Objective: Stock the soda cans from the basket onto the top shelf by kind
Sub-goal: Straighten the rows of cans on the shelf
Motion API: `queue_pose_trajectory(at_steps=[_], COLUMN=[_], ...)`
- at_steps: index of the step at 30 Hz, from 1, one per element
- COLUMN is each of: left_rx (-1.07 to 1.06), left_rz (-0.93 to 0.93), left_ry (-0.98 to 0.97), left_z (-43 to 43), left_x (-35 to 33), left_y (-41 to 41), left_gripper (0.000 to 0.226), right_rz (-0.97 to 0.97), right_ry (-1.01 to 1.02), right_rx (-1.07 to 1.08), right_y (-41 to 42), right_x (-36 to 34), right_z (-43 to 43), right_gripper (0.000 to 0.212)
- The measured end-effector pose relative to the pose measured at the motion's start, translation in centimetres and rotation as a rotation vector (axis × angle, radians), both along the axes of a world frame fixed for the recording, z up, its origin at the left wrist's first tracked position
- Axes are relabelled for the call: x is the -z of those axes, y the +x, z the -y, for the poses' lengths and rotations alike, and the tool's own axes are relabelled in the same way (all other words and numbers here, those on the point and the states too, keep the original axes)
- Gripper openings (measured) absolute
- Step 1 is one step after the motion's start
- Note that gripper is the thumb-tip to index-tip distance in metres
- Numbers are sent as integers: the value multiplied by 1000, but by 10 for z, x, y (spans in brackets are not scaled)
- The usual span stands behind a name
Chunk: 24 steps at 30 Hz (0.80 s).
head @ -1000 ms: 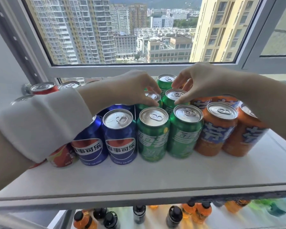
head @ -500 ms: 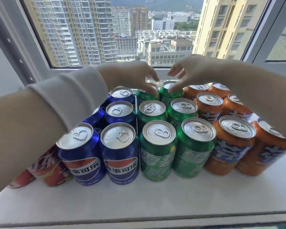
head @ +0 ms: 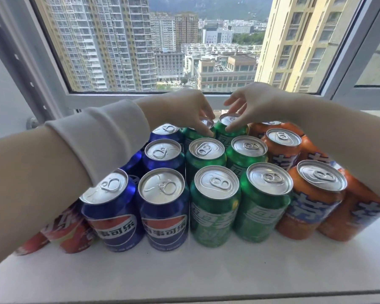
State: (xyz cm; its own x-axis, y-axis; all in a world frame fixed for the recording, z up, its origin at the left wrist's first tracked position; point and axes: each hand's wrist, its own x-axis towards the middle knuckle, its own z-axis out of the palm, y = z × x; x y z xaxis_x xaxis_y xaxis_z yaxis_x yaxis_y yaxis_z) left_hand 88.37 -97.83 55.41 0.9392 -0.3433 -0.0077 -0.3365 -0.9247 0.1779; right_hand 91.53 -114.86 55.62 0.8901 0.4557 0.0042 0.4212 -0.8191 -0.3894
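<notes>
Fingertips (head: 210, 133) of our left hand (head: 184, 108) curl over the rim of the rear left green can (head: 194, 134); our right hand (head: 255, 102) pinches the rear right green can (head: 232, 133). Both cans stand upright directly beneath their hands, at the back of the top shelf (head: 206, 270), between blue cans (head: 162, 151) and orange cans (head: 282, 141).
</notes>
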Motion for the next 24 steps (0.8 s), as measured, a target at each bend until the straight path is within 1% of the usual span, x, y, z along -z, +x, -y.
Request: queue_pose_trajectory(at_steps=[5, 11, 15, 17, 19, 21, 24], left_rx=[14, 6, -15, -28, -9, 32, 84], left_rz=[-5, -6, -51, -72, -33, 24, 43], left_ry=[11, 23, 65, 85, 33, -74, -136], left_z=[3, 7, 9, 14, 26, 45, 81], left_x=[0, 0, -2, -8, -17, -24, -23], left_y=[-6, -11, -11, -12, -16, -22, -30], left_gripper=[50, 48, 48, 48, 46, 42, 42], right_rz=[-47, -48, -46, -79, -68, -25, 5], right_ry=[19, 15, -11, 19, 65, 78, -30], right_rx=[-14, -23, -35, -37, -24, 7, 42], right_y=[-7, -11, -13, -18, -25, -32, -39], right_x=[-2, -2, -2, -8, -18, -25, -25], right_z=[6, 10, 11, 21, 41, 68, 106], right_gripper=[73, 69, 71, 69, 63, 56, 50])
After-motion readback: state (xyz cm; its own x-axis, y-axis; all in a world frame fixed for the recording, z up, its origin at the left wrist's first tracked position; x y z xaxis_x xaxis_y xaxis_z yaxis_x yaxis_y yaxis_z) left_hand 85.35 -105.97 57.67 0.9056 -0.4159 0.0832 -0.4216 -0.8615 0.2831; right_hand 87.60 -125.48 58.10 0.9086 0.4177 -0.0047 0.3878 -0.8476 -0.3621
